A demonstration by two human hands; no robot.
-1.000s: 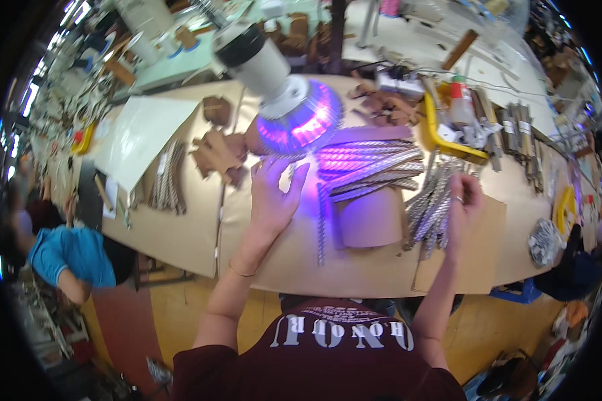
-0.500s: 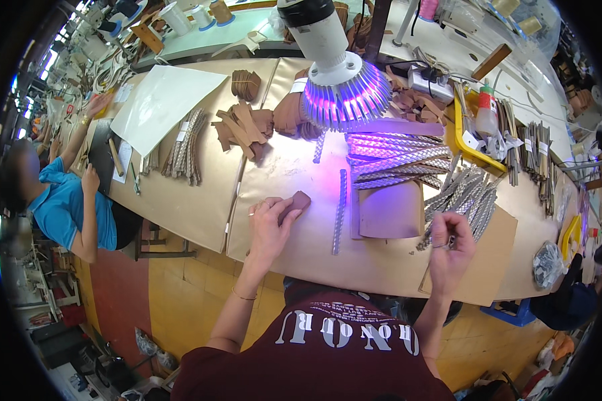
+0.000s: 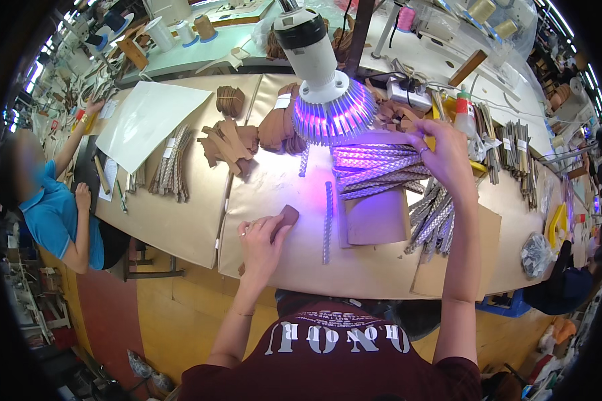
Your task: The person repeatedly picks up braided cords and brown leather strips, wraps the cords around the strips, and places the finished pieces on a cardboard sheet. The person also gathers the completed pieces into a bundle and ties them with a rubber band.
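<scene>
My left hand (image 3: 259, 247) rests on the table, its fingers closed round a small stack of brown leather pieces (image 3: 287, 216). My right hand (image 3: 446, 152) is raised at the right end of a pile of braided straps (image 3: 374, 164), thumb and fingertips bent together there; what lies between them is too small to make out. The straps lie across a curved brown block (image 3: 379, 219) under a lamp (image 3: 334, 110) glowing violet. Between my hands, one braided strap (image 3: 327, 224) lies alone. More grey braided straps (image 3: 435, 217) spread out below my right forearm.
Brown leather strips (image 3: 229, 147) and a banded bundle (image 3: 230, 101) lie farther back, left of the lamp. A white sheet (image 3: 150, 120) covers part of the left side. A co-worker in blue (image 3: 63, 214) sits there. A bottle (image 3: 464, 113) stands at the back right.
My right hand has moved from near the front edge up and away to the end of the strap pile. My left hand still holds the leather pieces; the whole view has shifted slightly.
</scene>
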